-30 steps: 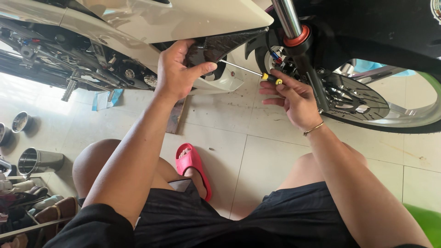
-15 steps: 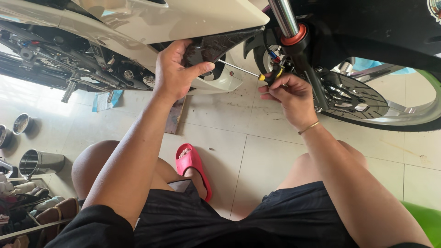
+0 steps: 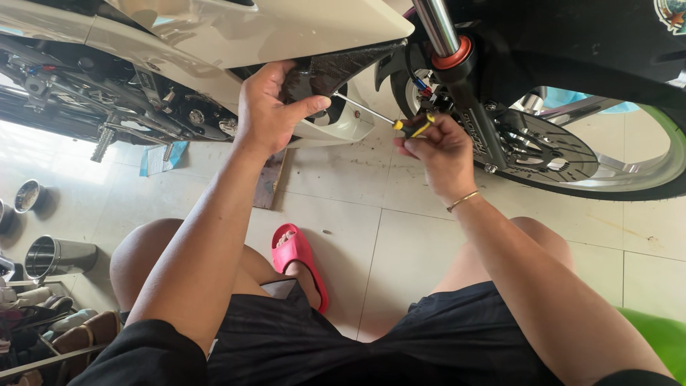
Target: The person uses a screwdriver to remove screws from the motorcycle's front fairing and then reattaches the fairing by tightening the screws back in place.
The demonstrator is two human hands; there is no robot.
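The screwdriver (image 3: 400,123), with a yellow-and-black handle and a thin steel shaft, runs slantwise from the right hand (image 3: 436,150) up and left to the underside of the motorcycle's dark lower panel (image 3: 336,68), where its tip meets the panel just beside the left thumb. The right hand is closed round the handle, fingers curled over it, with a thin gold bracelet (image 3: 463,201) on the wrist. The left hand (image 3: 268,107) grips the edge of that dark panel, fingers hooked over the top and thumb pressed under it, below the cream-white fairing (image 3: 286,28). Just right of the screwdriver handle stands the front fork (image 3: 457,78) with an orange ring, then the brake disc (image 3: 550,146) and front wheel (image 3: 643,179). On the tiled floor (image 3: 386,236) between the person's knees lies a pink sandal (image 3: 300,261); steel cups (image 3: 57,255) stand near the floor's left edge.
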